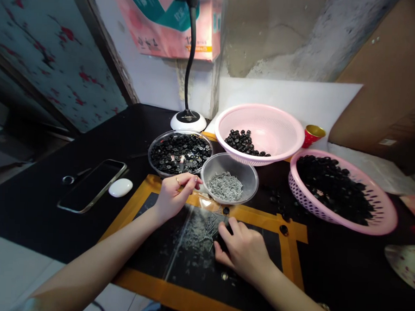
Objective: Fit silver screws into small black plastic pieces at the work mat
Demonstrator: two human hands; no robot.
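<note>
Head view: left hand (173, 194) pinched a small part beside the screw bowl (229, 177), right hand (241, 249) lay curled, steadying loose screws (199, 231) on the surface (34, 197)

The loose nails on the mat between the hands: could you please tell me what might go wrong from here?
The right hand rests right beside the loose nails, so it could be pricked or scatter them. The left hand hovers close to the clear bowl of nails, and a nudge might tip it. Stray black parts may roll away.
</note>
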